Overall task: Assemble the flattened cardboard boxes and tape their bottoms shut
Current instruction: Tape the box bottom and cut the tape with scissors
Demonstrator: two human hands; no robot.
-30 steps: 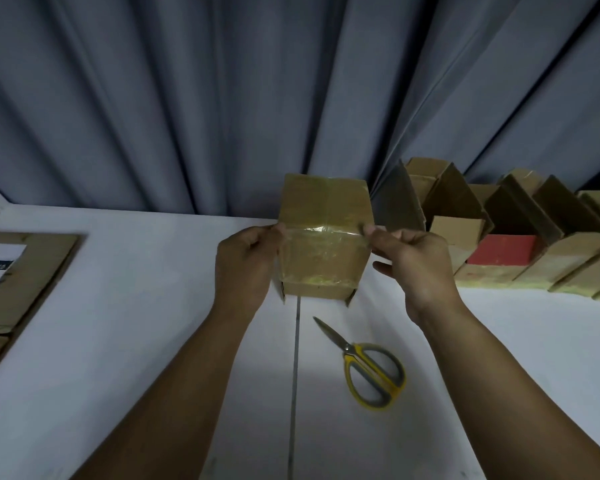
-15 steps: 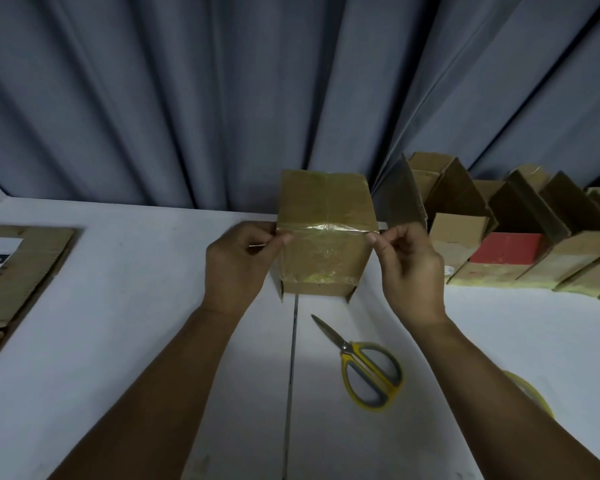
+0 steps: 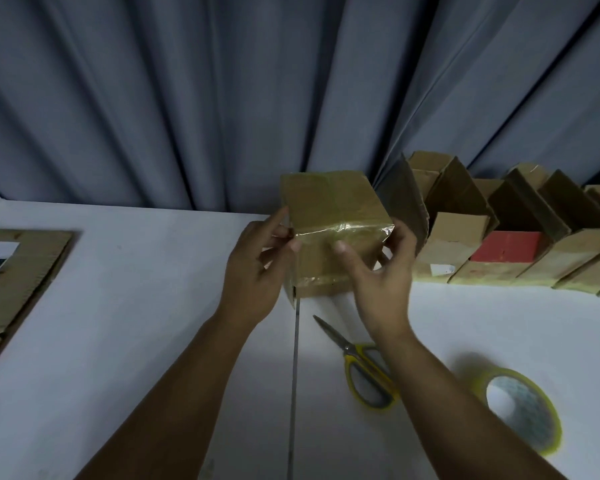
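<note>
A small brown cardboard box (image 3: pixel 329 206) stands upside down on the white table (image 3: pixel 118 306), with shiny clear tape running over its closed bottom and down its near face. My left hand (image 3: pixel 257 268) holds the box's left edge, thumb and fingertips at the tape end. My right hand (image 3: pixel 378 268) grips the right near corner, thumb on the taped front face and fingers wrapped behind. Yellow-handled scissors (image 3: pixel 361 365) lie just in front of the box. A roll of clear tape (image 3: pixel 520 410) lies flat at the lower right.
Several assembled boxes (image 3: pixel 499 237) with open flaps line the back right against a grey curtain (image 3: pixel 222 98); one shows a red face. Flattened cardboard (image 3: pixel 11 275) with a white label lies at the left edge. A seam runs down the table's middle.
The box has turned slightly clockwise. My right hand shifted from pinching the tape end to wrapping the right corner, thumb on the front face. The view dropped, showing the tape roll.
</note>
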